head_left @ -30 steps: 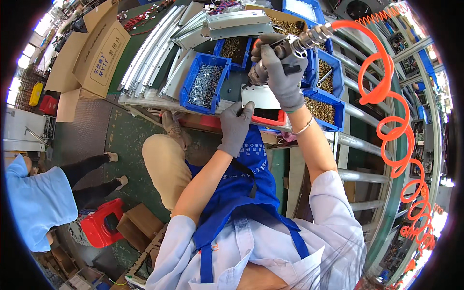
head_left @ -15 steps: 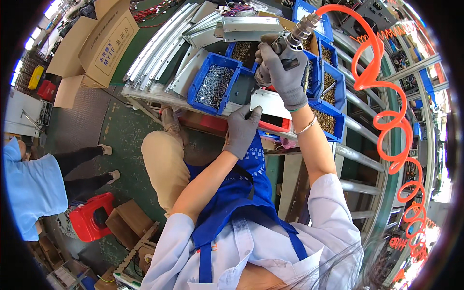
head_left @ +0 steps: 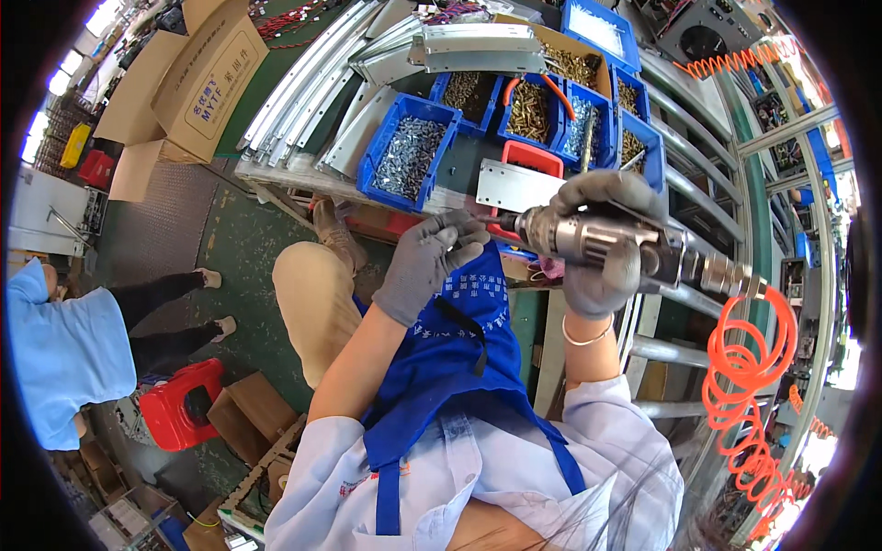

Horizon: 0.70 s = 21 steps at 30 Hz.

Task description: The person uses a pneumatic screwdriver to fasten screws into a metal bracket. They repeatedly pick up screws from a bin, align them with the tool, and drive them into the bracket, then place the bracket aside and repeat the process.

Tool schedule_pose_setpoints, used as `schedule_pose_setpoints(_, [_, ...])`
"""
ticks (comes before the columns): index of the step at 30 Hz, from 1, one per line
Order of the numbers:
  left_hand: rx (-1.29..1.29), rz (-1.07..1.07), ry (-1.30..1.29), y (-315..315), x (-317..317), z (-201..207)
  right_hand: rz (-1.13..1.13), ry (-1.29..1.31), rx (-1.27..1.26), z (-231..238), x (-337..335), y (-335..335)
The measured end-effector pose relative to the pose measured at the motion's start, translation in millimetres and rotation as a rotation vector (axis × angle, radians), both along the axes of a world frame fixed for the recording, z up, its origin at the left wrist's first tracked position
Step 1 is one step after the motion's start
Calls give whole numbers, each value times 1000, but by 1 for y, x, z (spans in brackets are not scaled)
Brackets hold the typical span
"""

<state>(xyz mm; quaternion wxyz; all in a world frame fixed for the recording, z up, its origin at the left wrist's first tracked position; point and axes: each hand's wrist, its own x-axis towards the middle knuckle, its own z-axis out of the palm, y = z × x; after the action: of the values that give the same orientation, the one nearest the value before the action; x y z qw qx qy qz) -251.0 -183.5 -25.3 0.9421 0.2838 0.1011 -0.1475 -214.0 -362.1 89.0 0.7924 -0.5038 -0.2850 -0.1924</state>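
My right hand (head_left: 602, 286) is closed around a silver air screwdriver (head_left: 588, 234), held nearly level with its bit pointing left. An orange coiled air hose (head_left: 749, 354) runs from its rear end. My left hand (head_left: 418, 266) is at the bit's tip, thumb and fingers pinched together; whatever lies between them is too small to make out. Both hands wear grey gloves. Just beyond them a white metal plate (head_left: 514, 185) with small holes lies at the bench edge, over a red bin (head_left: 533, 156). Neither hand touches the plate.
Blue bins of silver screws (head_left: 404, 156) and brass-coloured screws (head_left: 530, 108) stand on the bench. Long metal strips (head_left: 299, 87) and bent metal plates (head_left: 478, 50) are stacked behind. A roller conveyor (head_left: 689, 188) runs along the right. At left are an open carton (head_left: 207, 92) and another person (head_left: 69, 344).
My left hand has let go of the white plate and moved to the bit. My right hand has swung the screwdriver from upright to level, nearer me, and the hose has dropped with it.
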Motion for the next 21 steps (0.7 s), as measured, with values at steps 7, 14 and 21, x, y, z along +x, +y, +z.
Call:
schedule_pose_setpoints(7, [51, -64, -95, -1, -7, 3, -138, 122, 195, -13, -39, -4])
schedule_pose_setpoints(14, [78, -52, -98, -5, -12, 6, -102, 13, 150, -27, -41, -12])
schedule_pose_setpoints(21, [153, -65, -87, 1, -13, 7, -211, 79, 360, -33, -38, -3])
